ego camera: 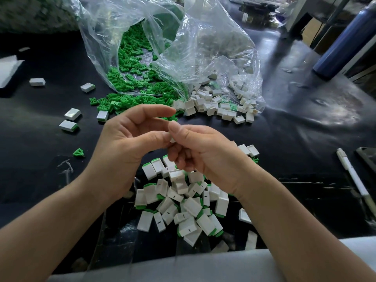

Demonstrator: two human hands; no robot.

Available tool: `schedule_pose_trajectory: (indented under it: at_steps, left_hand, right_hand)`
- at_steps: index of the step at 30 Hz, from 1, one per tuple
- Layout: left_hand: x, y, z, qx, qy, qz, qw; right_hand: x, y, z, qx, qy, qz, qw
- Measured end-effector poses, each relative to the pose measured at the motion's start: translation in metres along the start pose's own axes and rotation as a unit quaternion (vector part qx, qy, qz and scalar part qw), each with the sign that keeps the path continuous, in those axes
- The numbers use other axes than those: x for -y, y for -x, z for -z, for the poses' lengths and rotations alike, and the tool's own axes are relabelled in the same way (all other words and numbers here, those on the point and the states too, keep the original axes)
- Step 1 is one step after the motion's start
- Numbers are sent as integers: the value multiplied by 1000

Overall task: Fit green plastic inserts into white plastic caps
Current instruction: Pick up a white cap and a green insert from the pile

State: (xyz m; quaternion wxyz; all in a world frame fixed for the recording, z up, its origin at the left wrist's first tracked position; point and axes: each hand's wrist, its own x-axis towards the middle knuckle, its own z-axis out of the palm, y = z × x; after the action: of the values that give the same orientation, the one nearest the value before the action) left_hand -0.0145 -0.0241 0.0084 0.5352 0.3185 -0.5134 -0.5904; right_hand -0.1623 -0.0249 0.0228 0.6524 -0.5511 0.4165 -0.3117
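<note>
Both bare forearms up from the lower corners, converging over the black counter [284,139]. Left hand [130,143] turned palm-inward, wrist bent back, forefinger arched free on top, thumb stretched rightward with its tip against a small white cap [172,140]. No telling whether gripping that cap or only touching it, with the other left fingers hidden behind the right hand [203,153]. Right hand knuckles-up, fingers curled tightly under, thumb laid across the top and pressing down, pinching the cap so that only a sliver of white shows. Cap held in the air between the two thumbs, above a heap of fitted caps [183,202], white with green at the ends, lying on the counter just below the wrists. Farther back, green inserts [120,101] spilling from the mouth of a clear plastic bag [101,47]. Just right of them, empty white caps [221,106] tumbling out from under more clear plastic. Off to the left, a few fitted pieces [69,125] scattered apart, and a lone insert [78,153] near the left wrist. At the right edge, a white pen [354,180] flat on the counter; beyond it, a dark blue bottle [343,43] leaning.
</note>
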Motion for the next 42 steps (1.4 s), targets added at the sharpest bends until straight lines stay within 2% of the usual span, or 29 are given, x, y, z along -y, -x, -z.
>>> schedule_pose_trajectory:
  at_steps: [8, 18, 42]
  left_hand:
    - [1, 2, -5, -7, -14, 2, 1000]
    - [3, 2, -8, -12, 23, 8, 1000]
    - [5, 3, -13, -52, 45, 29, 997]
  right_hand:
    - [0, 0, -1, 23, 5, -40, 999]
    - [-10, -5, -9, -75, 147, 30, 986]
    - [-11, -6, -12, -111, 225, 57, 966]
